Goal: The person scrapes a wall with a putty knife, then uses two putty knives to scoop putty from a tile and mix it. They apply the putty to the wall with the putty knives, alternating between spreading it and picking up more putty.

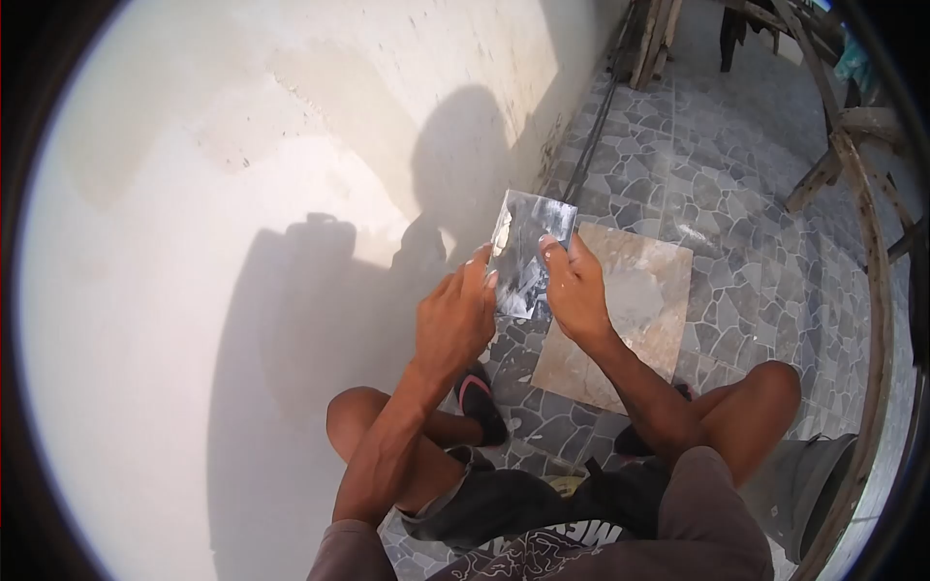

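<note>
While the person squats close to the pale wall [194,242], both hands hold a thin metal blade [531,232] up in front of the chest, above the patterned stone floor [736,194]. The left hand [455,324] pinches the blade's left edge, its fingers [481,259] narrow and closed on the metal. The right hand [573,290] grips the right edge, its fingers [552,247] lying across the face. The blade is tilted, nearly upright, and smeared with streaks of white paste. It touches neither the wall nor the floor.

Just beyond the hands, a square board [644,290] lies flat on the floor with a grey-white patch of the same paste at its middle. A dark shoe [478,397] with a pink lining rests below the left hand. Rough wooden framing [862,194] stands along the right side.

The step in hand looks like tending the blade itself, wiping or spreading the paste on its face, not laying paste on the wall. A next move would call for one hand to let go so the other can carry the blade alone. It would also need the loaded face turned toward the board or the wall, with the edge kept level so the paste stays on.
</note>
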